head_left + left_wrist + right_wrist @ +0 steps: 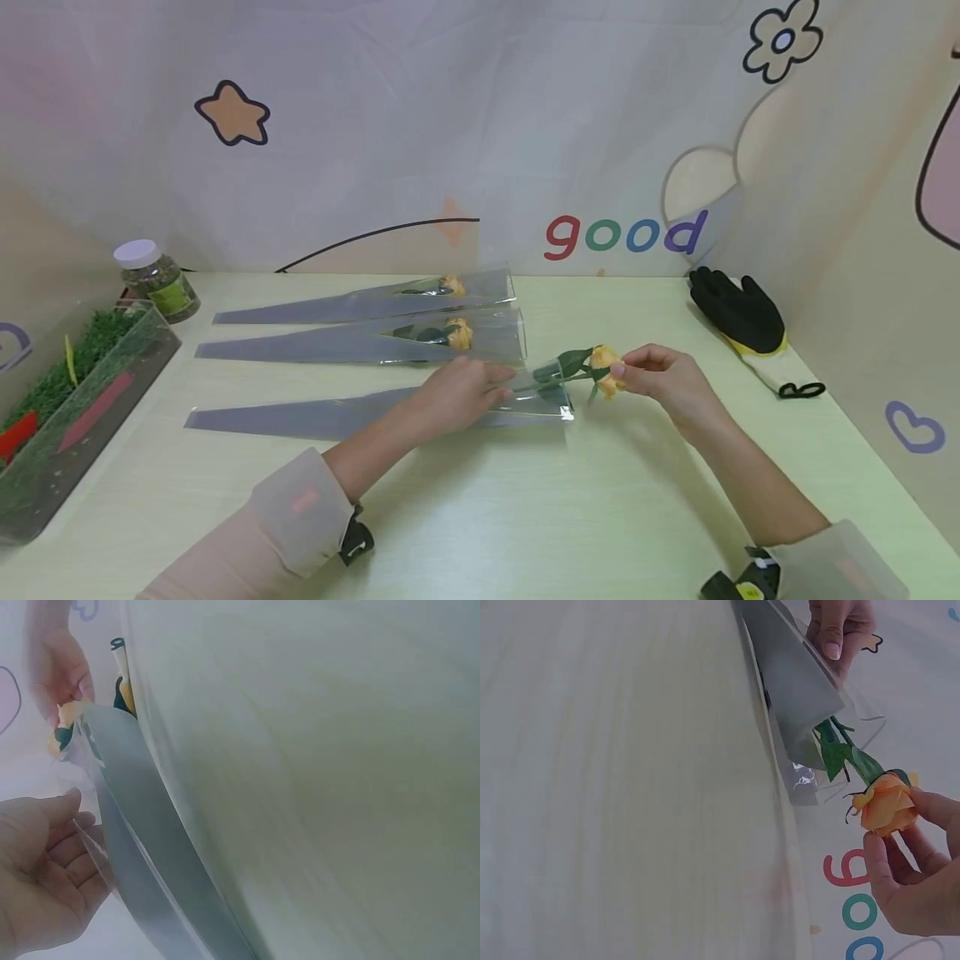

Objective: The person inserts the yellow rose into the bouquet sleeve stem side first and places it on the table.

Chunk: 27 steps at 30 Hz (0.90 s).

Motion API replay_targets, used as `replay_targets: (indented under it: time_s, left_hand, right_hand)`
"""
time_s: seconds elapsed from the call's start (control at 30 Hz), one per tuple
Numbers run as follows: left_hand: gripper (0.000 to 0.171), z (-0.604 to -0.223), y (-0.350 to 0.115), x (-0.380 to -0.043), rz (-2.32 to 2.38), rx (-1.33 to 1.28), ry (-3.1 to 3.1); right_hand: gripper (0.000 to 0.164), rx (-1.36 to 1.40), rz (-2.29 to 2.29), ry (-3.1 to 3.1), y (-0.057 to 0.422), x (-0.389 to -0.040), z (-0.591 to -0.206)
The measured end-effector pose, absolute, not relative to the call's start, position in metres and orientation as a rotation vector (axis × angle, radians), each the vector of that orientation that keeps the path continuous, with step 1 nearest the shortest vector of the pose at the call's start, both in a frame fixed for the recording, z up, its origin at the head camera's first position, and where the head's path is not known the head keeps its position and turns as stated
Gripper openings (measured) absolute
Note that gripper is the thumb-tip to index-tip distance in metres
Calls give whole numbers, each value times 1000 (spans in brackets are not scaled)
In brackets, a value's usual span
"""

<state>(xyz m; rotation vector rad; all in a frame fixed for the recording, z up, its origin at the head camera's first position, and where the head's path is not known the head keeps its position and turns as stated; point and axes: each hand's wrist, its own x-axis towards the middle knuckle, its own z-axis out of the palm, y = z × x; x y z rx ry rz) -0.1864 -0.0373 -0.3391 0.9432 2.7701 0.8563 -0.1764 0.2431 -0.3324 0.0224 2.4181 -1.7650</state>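
In the head view my right hand (675, 385) pinches the head of a yellow-orange artificial rose (602, 363) between thumb and fingers. The rose's stem and leaves reach leftward into the mouth of a grey-backed clear flower sleeve (300, 414) lying nearest me. My left hand (468, 390) holds the sleeve's transparent front film near that mouth, thumb and curled fingers at the film's edge in the left wrist view. In the right wrist view the rose (889, 804) shows green leaves, partly outside the sleeve. The lower stem is hidden by the sleeve and my left hand.
Two similar sleeves, a middle one (300, 352) and a far one (315, 312), lie behind, each with a rose inside. A black-and-white work glove (742, 312) lies at the right. On the left stand a lidded jar (161, 279) and a clear box of artificial grass (112, 392).
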Motion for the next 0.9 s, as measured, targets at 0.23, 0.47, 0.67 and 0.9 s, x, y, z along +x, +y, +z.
replay_targets:
  time_s: [0.23, 0.47, 0.67, 0.9]
  left_hand:
    - [37, -338, -36, -187, 874, 942, 2761]
    - [37, -338, -35, -187, 869, 964, 2766]
    - [35, -339, -36, -186, 857, 975, 2787]
    - [35, -340, -36, -187, 870, 953, 2785]
  right_hand:
    - [33, -2, -1690, 2425, 235, -179, -334]
    - [34, -2, -1633, 2419, 225, -181, -335]
    - [33, -2, -1617, 2424, 220, -182, -337]
    - [34, 13, -1585, 2423, 215, -184, -337]
